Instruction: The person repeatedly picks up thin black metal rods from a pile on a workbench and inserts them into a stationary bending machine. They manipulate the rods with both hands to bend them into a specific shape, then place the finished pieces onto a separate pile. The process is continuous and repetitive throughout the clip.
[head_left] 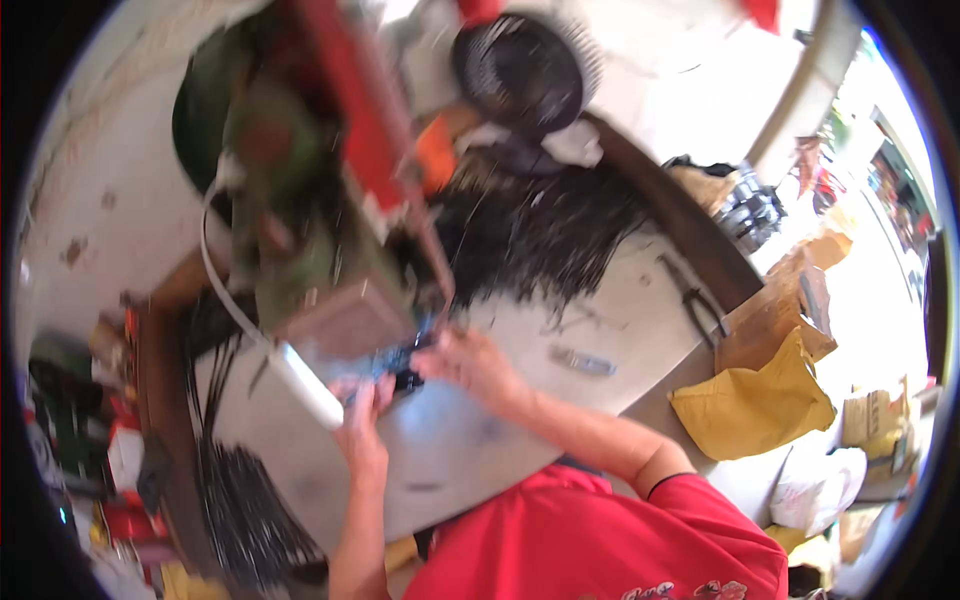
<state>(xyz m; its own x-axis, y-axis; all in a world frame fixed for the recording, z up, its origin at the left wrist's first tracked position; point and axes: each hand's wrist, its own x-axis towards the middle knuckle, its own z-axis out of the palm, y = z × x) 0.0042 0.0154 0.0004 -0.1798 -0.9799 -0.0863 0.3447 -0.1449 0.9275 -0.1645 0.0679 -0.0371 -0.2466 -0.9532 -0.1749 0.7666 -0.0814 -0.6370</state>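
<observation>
My left hand (362, 402) has its fingers closed around the near end of a small dark piece (408, 380), just beside a white tube-shaped lamp (308, 388). From the other side, my right hand (468, 366) pinches the same piece, its fingertips at the foot of a green machine (305, 240). Blur and the fingers hide the piece's exact shape. A reddish lever or bar (425, 235) on the machine comes down close to my right fingertips. Bluish light falls on the work spot under the machine's pale block (350, 318).
Black thin strips (540, 230) lie heaped behind my right hand, with another bundle (245, 500) at left. Dark-handled pliers (692, 300) and a small silvery tool (583, 360) rest on the table (450, 470). A black fan (520, 75) stands behind; a yellow bag (755, 400) sits right.
</observation>
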